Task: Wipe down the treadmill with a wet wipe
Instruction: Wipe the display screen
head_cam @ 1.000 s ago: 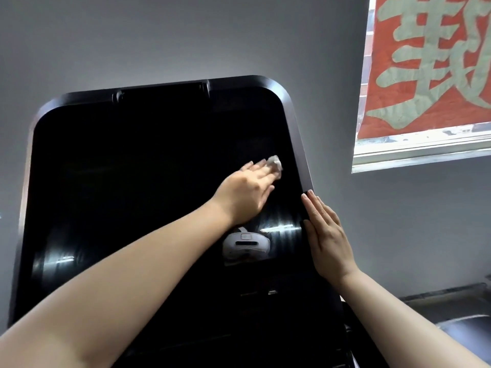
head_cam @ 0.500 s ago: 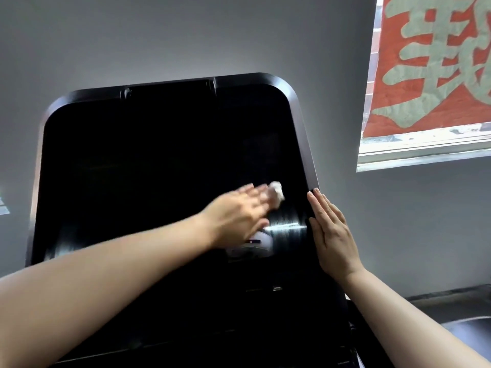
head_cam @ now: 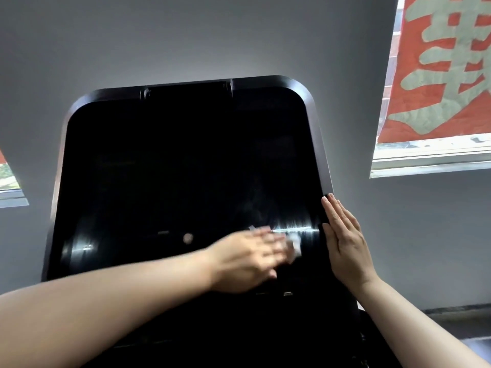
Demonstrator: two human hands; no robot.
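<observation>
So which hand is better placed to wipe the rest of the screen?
The left. The left hand already presses the wet wipe flat on the dark treadmill screen, low and near its right side. The right hand has no wipe and rests flat against the screen's right edge.

Counts — one glossy black treadmill console screen (head_cam: 186,168), one crumpled white wet wipe (head_cam: 294,247), two bare hands — left (head_cam: 245,262), right (head_cam: 345,243) — one red banner (head_cam: 438,67).
</observation>
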